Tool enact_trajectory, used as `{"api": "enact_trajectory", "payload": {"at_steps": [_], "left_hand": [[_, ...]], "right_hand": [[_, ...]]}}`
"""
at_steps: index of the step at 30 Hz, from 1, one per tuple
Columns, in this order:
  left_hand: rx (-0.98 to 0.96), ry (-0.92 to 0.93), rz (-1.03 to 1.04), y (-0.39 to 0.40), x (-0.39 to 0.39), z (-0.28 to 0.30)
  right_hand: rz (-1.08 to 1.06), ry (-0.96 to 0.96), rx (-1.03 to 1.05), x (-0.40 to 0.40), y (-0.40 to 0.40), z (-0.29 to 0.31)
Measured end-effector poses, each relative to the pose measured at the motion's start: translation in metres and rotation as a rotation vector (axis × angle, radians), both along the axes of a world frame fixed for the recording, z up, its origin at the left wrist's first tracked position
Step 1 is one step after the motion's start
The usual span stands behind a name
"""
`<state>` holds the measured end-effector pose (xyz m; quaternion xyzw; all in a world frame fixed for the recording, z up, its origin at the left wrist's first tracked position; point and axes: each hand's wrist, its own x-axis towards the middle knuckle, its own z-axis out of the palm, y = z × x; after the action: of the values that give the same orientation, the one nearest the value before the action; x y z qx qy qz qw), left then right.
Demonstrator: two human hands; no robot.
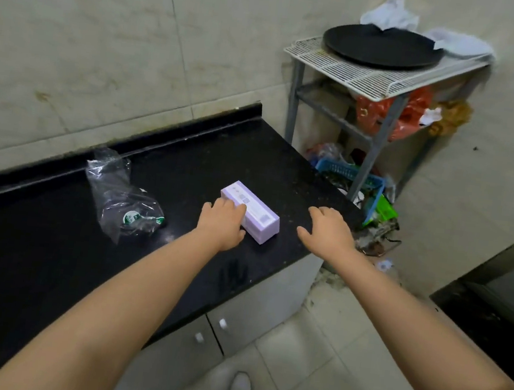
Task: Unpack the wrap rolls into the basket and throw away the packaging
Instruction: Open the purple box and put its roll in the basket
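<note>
A: What is sitting on the black counter (pixel 49 267)?

B: A pale purple box (pixel 255 212) is lying flat near the counter's right end, its long side running back and to the left. Further left, well apart from it, a crumpled clear plastic bag (pixel 121 192) is lying with a green and white label showing through it.

A: What are the hands doing?

B: The left hand (pixel 222 219) is resting on the near left part of the box, fingers lying over its top and thumb beside its near end. Whether it is really gripping is hard to tell. The right hand (pixel 327 228) is hovering just right of the box, not touching it, with fingers loose and spread and holding nothing.

A: And past the counter?

B: A metal rack (pixel 390 81) is standing in the corner against the tiled wall, and a round black tray (pixel 381 47) is lying on its white wire top. Red bags (pixel 408 116) are hanging under that shelf. Lower down, a blue basket (pixel 348 173) is sitting tilted among clutter on the floor, just beyond the counter's right end. Its contents are too jumbled to make out.
</note>
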<state>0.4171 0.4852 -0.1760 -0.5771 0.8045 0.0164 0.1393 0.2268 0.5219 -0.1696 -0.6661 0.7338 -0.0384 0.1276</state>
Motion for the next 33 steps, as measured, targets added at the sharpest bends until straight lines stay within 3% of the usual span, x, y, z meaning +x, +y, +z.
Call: {"api": "enact_trajectory", "payload": {"at_steps": [13,17,23,28,33], "left_hand": [[0.196,-0.157,-0.189,-0.120,-0.016,-0.043],[0.251,-0.064,-0.170,-0.139,-0.012,-0.048],[0.403,0.376,0.027,-0.143,0.010,-0.039],[0.447,0.661,0.274,-0.108,0.047,-0.020],[0.521,1.040,0.701,-0.042,0.090,-0.014]], "right_hand": [[0.025,-0.029,0.170,-0.038,-0.097,-0.032],[0.105,-0.103,0.217,-0.036,-0.112,-0.040],[0.412,-0.346,0.254,-0.024,-0.131,-0.037],[0.791,-0.298,0.280,0.000,-0.156,-0.029],[1.162,-0.280,0.280,0.039,-0.161,-0.032]]}}
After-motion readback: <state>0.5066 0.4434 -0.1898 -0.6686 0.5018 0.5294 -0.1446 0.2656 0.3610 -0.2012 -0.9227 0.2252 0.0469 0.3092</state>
